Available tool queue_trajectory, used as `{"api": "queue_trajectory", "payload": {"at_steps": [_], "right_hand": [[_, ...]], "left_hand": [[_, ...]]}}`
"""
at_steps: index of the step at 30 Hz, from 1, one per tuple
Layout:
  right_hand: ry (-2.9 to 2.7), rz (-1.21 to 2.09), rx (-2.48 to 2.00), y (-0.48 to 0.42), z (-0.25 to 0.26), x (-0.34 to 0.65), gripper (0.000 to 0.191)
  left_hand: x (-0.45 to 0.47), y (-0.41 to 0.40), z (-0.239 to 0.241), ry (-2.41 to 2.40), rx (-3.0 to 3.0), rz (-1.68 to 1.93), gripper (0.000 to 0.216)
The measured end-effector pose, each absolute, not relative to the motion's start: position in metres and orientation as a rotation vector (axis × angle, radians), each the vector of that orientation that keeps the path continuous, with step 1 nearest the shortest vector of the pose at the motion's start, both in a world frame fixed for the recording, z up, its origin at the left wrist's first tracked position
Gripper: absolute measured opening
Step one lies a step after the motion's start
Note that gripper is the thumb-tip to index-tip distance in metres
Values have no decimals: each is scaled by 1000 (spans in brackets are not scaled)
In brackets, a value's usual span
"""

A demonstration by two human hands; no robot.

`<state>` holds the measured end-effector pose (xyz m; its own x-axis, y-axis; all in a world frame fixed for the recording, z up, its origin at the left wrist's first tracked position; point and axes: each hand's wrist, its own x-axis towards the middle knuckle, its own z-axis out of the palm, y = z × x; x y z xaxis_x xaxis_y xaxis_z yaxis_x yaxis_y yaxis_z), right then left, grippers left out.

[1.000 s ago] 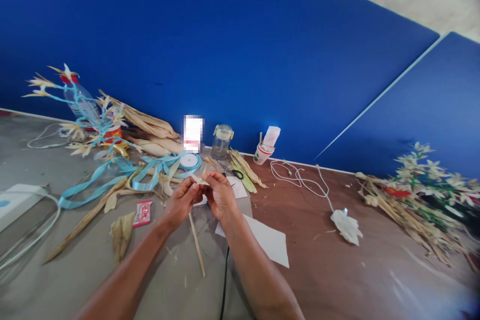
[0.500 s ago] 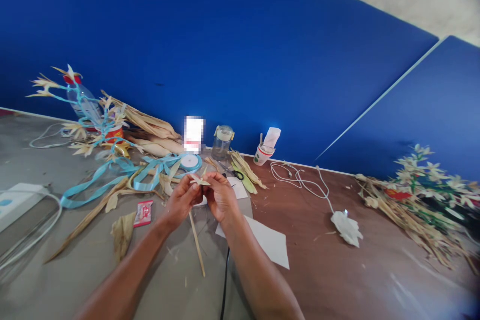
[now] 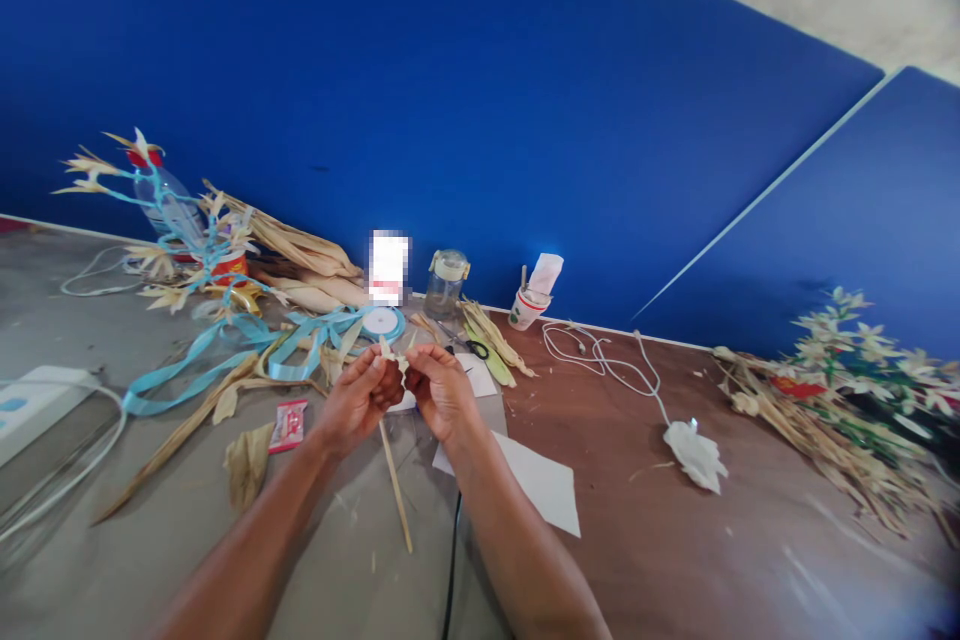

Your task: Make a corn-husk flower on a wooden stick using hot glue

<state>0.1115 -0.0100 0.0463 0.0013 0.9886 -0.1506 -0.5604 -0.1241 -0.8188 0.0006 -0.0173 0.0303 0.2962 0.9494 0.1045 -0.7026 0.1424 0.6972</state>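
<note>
A pale strip (image 3: pixel 391 353) is held up over the grey table (image 3: pixel 330 580), between the hands; it is pinched by thumb and finger of both the left hand (image 3: pixel 358 402) and the right hand (image 3: pixel 441 388). Beyond, a ribbon roll (image 3: pixel 382 323) is seen; nearer, a stick (image 3: pixel 397 492) is seen, with a packet (image 3: pixel 288 425) by the left wrist.

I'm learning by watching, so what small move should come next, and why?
I'd probably have the right hand gently smooth the pale husk-like piece while the left hand steadies it: fingers of both hands pinch it, and its visible part looks uneven, with a tip sticking up.
</note>
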Motion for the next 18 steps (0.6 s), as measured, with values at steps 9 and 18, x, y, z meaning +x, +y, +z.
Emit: {"api": "queue_trajectory", "payload": {"at_steps": [9,18], "right_hand": [[-1385,972,-1445,3,23,131,18],[-2187,234,-1839,-6,21,121,22]], "left_hand": [[1,-15,29,438,709,1272,20],[4,-14,25,528,691,1314,24]]}}
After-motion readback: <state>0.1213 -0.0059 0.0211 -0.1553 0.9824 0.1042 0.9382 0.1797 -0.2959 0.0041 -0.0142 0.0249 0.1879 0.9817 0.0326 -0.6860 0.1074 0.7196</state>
